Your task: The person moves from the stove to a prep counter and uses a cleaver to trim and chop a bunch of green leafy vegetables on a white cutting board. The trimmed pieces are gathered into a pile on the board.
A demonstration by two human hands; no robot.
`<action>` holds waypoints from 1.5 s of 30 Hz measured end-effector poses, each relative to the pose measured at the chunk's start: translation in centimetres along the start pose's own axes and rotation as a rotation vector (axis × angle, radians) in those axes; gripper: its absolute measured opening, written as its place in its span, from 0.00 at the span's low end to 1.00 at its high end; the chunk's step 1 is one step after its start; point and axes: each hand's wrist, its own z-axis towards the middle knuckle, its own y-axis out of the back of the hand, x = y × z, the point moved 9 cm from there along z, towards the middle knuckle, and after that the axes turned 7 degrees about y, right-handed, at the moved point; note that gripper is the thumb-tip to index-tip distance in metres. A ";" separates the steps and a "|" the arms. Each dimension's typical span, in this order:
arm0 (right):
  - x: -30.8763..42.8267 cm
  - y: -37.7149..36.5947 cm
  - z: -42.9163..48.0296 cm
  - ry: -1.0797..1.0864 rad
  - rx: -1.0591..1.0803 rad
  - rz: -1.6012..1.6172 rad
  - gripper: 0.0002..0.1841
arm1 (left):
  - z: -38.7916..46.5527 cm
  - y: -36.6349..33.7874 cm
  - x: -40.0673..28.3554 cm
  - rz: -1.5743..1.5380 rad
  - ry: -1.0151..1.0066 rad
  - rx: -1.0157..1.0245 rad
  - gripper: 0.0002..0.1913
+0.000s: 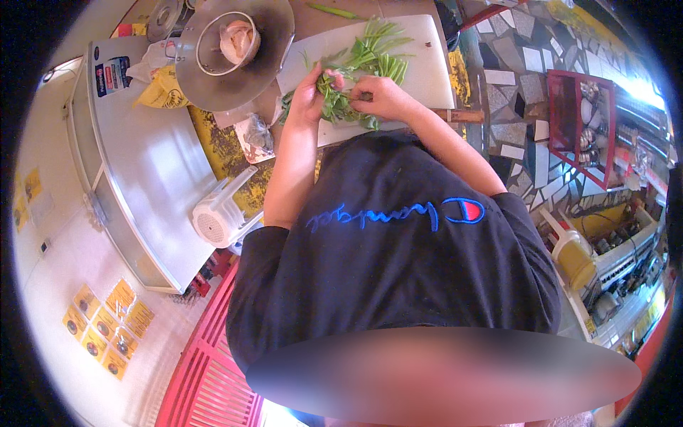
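Observation:
My left hand (309, 99) grips a bunch of leafy greens (336, 101) over a white cutting board (435, 64). Just to its right, my right hand (384, 97) has its fingertips pinched at the same greens; exactly which stem or leaf they hold is too small to tell. Cut or plucked green stems (392, 66) lie in a loose pile on the board beyond my hands. A wooden handle (461, 115), likely a knife's, sticks out past the board's right edge beneath my right forearm. Its other end is hidden.
A large metal wok (213, 88) stands left of the board, with a round-rimmed bowl or strainer (205, 64) of pale food inside. A long green chili (333, 10) lies beyond the board. Nearer left are a clear plastic bag (260, 133) and a white plastic stool or chair (221, 219).

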 end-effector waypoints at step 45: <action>-5.0 11.5 -4.1 -0.353 -0.371 0.043 0.11 | -1.1 -3.5 6.7 0.779 0.227 -0.242 0.09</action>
